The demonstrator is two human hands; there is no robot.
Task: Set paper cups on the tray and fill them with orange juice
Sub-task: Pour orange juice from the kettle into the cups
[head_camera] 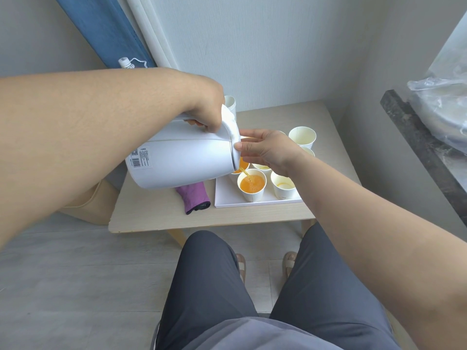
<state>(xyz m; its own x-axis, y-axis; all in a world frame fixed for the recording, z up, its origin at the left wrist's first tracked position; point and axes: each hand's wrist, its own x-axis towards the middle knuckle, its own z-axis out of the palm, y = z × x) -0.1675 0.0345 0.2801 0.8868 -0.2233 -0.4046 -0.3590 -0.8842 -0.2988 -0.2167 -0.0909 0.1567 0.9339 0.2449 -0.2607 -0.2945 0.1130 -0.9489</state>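
Observation:
My left hand grips the handle of a white jug, tipped on its side over the white tray. Orange juice streams from its spout into a front paper cup, which is nearly full. My right hand presses its fingers against the jug's lid. Another cup with juice shows partly behind the spout. A cup to the right holds only a little juice at its bottom. Further cups stand at the back right, partly hidden by my right hand.
The tray sits on a small pale wooden table. A purple folded umbrella lies left of the tray. A stack of spare cups stands at the table's back. A dark stone counter edge runs along the right. My legs are below.

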